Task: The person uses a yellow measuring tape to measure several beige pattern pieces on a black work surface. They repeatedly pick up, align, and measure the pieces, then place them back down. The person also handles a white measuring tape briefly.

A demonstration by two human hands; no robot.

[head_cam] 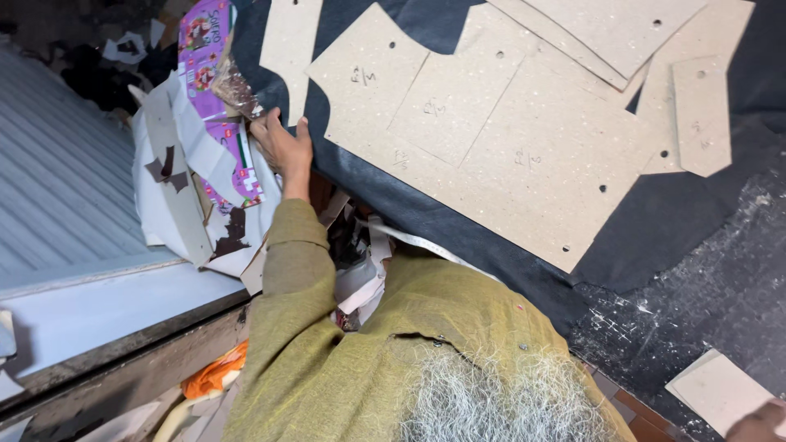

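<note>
My left hand [284, 149] reaches up and left to the edge of a dark cloth [458, 225] spread over the work surface. Its fingers curl into a heap of paper scraps [176, 192] and touch a brownish scrap [237, 86]; whether they grip anything is hidden. Several grey-brown cardboard pattern pieces [491, 139] with punched holes and pencil marks lie overlapping on the cloth. At the bottom right corner only part of my right hand [757, 423] shows, resting at a pale card sheet [719, 389]. My olive-green sleeve [295, 270] runs down the middle.
A purple printed carton [205, 49] lies flattened among the white scraps. A grey ribbed surface [57, 180] and a pale ledge [98, 315] are on the left. Orange material [217, 372] sits below the ledge. A separate small pattern piece [700, 115] lies at the right.
</note>
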